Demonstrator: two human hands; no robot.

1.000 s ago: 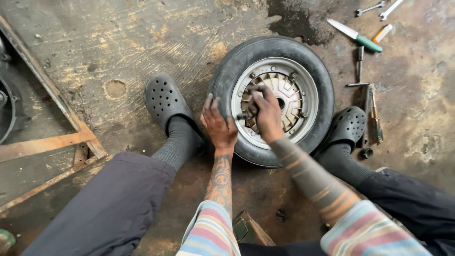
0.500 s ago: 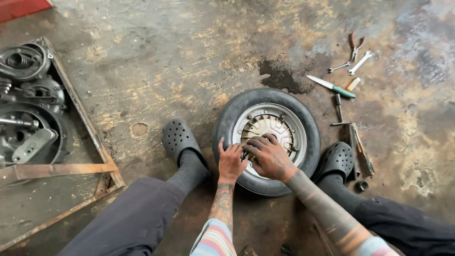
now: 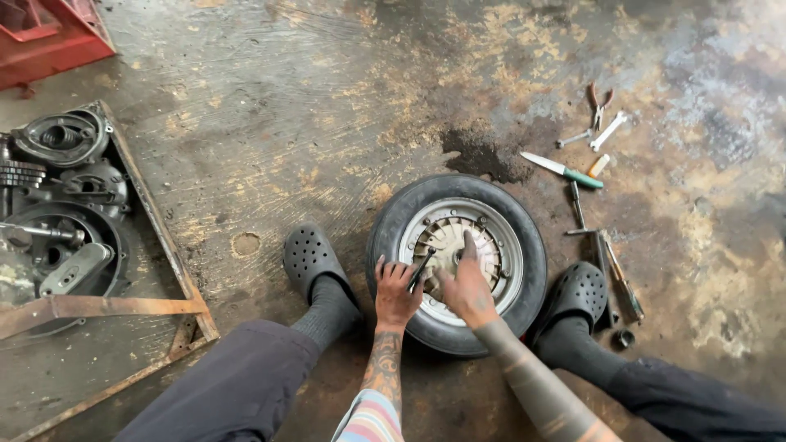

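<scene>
Your fingers do two different things. Those of your left hand (image 3: 395, 293) are curled round one thin dark tool (image 3: 422, 267), whose tip angles up toward the hub. Those of your right hand (image 3: 469, 288) lie loosely spread with nothing in them, the palm flat on the hub and one finger (image 3: 470, 244) pointing straight up across its ribs.

Under both hands lies one wheel (image 3: 456, 262), flat on the floor (image 3: 311, 106): a black tyre (image 3: 385, 237) round a pale metal rim (image 3: 512, 245), with the ribbed hub (image 3: 449, 237) in the middle.

Just outside your hands sit your two dark perforated clogs, one (image 3: 307, 258) left of your left fingers and one (image 3: 578, 290) right of your right fingers, both close against the tyre.

Further right of your right fingers, tools are scattered on the floor: one green-handled screwdriver (image 3: 565, 171), one pair of pliers (image 3: 598, 101), two small wrenches (image 3: 607, 129), and a few longer dark tools (image 3: 616, 274) beside the right clog; their exact count cannot be told. One small round socket (image 3: 624, 338) lies below them.

Above the wheel, one dark oil stain (image 3: 479, 154) marks the concrete.

Far to the left of your left fingers, one rusty metal frame (image 3: 155, 237) encloses a cluster of dark engine parts (image 3: 61, 196). One red crate (image 3: 45, 37) sits at the top left corner.
</scene>
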